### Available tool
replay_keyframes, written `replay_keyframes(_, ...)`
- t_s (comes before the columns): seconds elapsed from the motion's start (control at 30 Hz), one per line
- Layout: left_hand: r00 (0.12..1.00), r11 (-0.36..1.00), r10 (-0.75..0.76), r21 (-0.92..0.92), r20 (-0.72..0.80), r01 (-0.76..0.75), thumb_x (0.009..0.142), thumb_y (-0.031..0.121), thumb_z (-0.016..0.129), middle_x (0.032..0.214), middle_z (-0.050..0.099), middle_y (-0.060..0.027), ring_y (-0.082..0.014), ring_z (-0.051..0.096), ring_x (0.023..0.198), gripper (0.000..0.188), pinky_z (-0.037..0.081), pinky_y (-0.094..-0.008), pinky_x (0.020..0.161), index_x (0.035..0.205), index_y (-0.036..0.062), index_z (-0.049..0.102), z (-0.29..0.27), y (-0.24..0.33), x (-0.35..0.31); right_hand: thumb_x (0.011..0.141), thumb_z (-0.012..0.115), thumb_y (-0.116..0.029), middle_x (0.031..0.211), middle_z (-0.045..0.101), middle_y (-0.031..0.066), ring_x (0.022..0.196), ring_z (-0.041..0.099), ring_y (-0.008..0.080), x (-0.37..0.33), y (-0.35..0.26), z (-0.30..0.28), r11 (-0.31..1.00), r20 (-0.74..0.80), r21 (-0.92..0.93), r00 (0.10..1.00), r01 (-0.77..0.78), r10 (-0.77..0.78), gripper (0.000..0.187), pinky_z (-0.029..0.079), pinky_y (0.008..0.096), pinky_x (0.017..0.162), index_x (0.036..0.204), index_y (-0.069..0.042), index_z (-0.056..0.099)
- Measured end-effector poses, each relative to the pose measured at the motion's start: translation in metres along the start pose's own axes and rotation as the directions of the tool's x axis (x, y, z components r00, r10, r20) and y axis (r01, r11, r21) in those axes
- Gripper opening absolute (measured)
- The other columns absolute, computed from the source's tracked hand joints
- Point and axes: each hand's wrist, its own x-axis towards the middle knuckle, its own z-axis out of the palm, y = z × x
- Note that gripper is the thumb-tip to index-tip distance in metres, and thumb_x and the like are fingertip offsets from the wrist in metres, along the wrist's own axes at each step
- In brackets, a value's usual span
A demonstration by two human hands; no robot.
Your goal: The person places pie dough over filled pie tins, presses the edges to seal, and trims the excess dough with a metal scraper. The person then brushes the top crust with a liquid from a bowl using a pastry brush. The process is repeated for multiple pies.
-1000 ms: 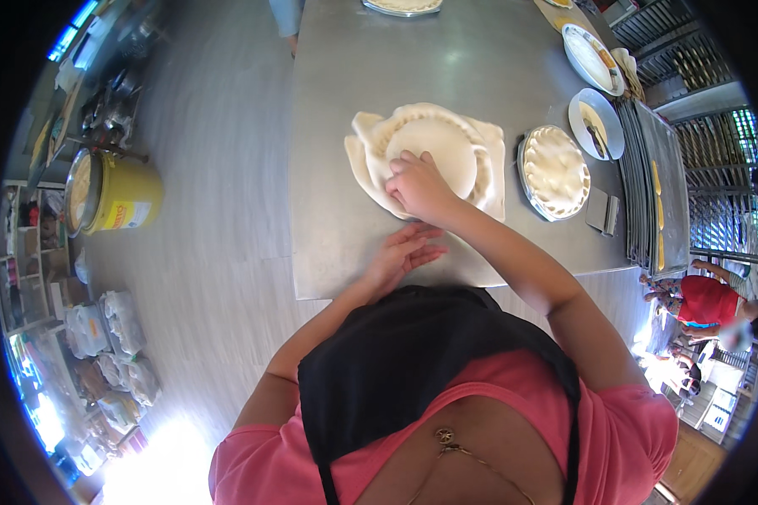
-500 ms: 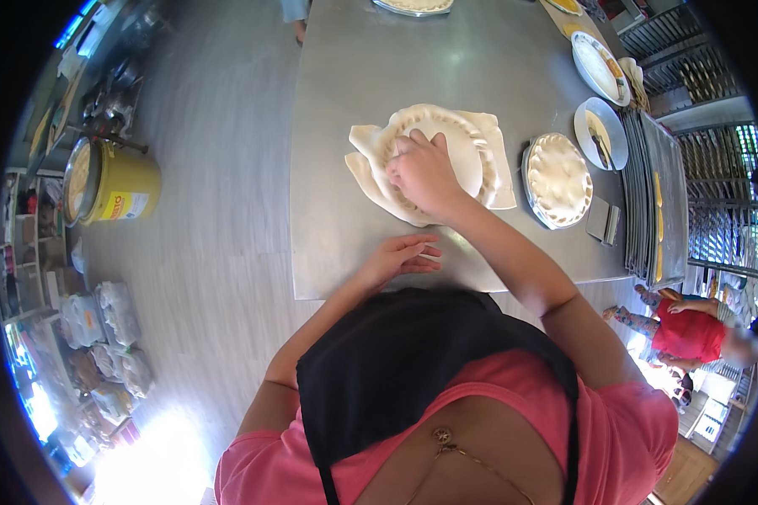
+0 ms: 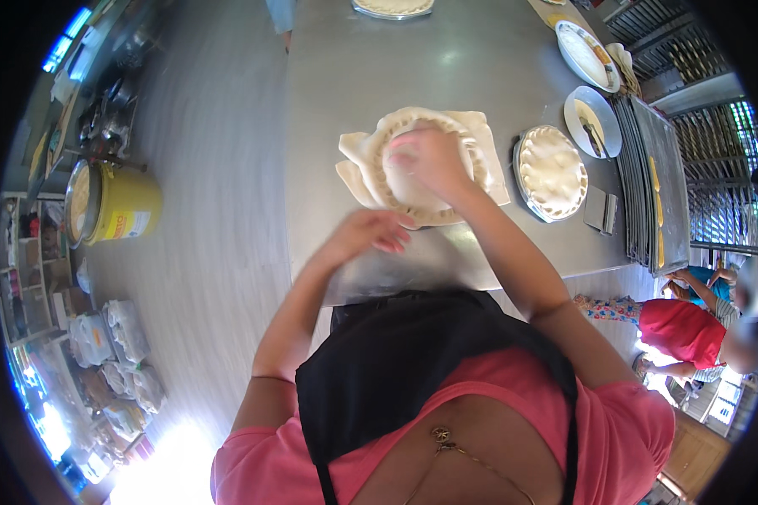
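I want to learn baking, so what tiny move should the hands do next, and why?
Perhaps the bare left hand should gently pull away the flat, pale dough flap at left. It spreads out beyond the round, crimped, cream dough pie, while the round, glossy cream pie to its right shows no such flaps.

My right hand point(image 3: 434, 160) has left the inner left wall of the dough-lined dish point(image 3: 480, 198), where its fingers were curled; it is now over the dish's middle and far part, fingers blurred and less tucked in. My left hand point(image 3: 366, 236) has moved forward from the table edge, fingers close by the near dough rim. A co-worker in red point(image 3: 682, 328) shows nearer the table point(image 3: 345, 59).
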Motion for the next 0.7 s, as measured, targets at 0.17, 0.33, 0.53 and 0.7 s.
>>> replay_keyframes(0.17, 0.823, 0.858, 0.424, 0.46, -0.379, -0.231, 0.093, 0.024, 0.048, 0.104, 0.063, -0.0127, -0.0212, 0.061, 0.095, 0.034, 0.048, -0.0313, 0.083, 0.115, 0.0014, 0.059, -0.055, 0.047, 0.051, 0.079, 0.069, -0.017, 0.07, 0.057, 0.0025, 0.062, 0.049, 0.0119, -0.077, 0.043, -0.073, 0.923, -0.131, 0.168, 0.92, -0.347, 0.369, 0.014, 0.04, 0.0281, 0.056, 0.084, -0.003, 0.068)
replay_keyframes(0.33, 0.823, 0.219, 0.512, 0.964, -0.248, 0.155, 0.09, 0.031, 0.05, 0.112, 0.057, -0.0211, -0.0353, 0.055, 0.103, 0.039, 0.044, -0.0401, 0.089, 0.112, -0.0002, 0.059, -0.067, 0.057, 0.128, 0.088, 0.06, -0.021, 0.094, 0.063, 0.0123, 0.083, 0.064, 0.0225, -0.168, 0.038, -0.056, 0.083, 0.513, 0.708, 0.591, -0.701, 0.623, 0.031, 0.052, 0.0334, 0.072, 0.111, 0.0, 0.055)
replay_keyframes(0.53, 0.931, 0.519, 0.166, 0.832, -0.324, 0.197, 0.091, 0.043, 0.048, 0.114, 0.056, -0.0208, -0.0325, 0.055, 0.104, 0.049, 0.044, -0.0398, 0.087, 0.112, -0.0004, 0.057, -0.074, 0.068, 0.149, 0.091, 0.054, -0.026, 0.096, 0.06, 0.0129, 0.093, 0.059, 0.0215, -0.147, 0.026, -0.003, 0.054, 0.272, 0.9, 0.653, -0.433, 0.707, 0.032, 0.048, 0.0348, 0.081, 0.111, -0.002, 0.049)
replay_keyframes(0.7, 0.935, 0.997, -0.073, -0.005, -0.347, 0.075, 0.094, 0.037, 0.047, 0.124, 0.054, -0.0136, -0.0241, 0.055, 0.111, 0.048, 0.045, -0.036, 0.094, 0.124, -0.0004, 0.048, -0.074, 0.047, 0.109, 0.089, 0.056, -0.032, 0.084, 0.056, 0.0066, 0.076, 0.059, 0.0175, -0.136, 0.033, -0.016, 0.057, 0.344, 0.856, 0.649, -0.514, 0.679, 0.03, 0.048, 0.0307, 0.069, 0.099, -0.004, 0.051)
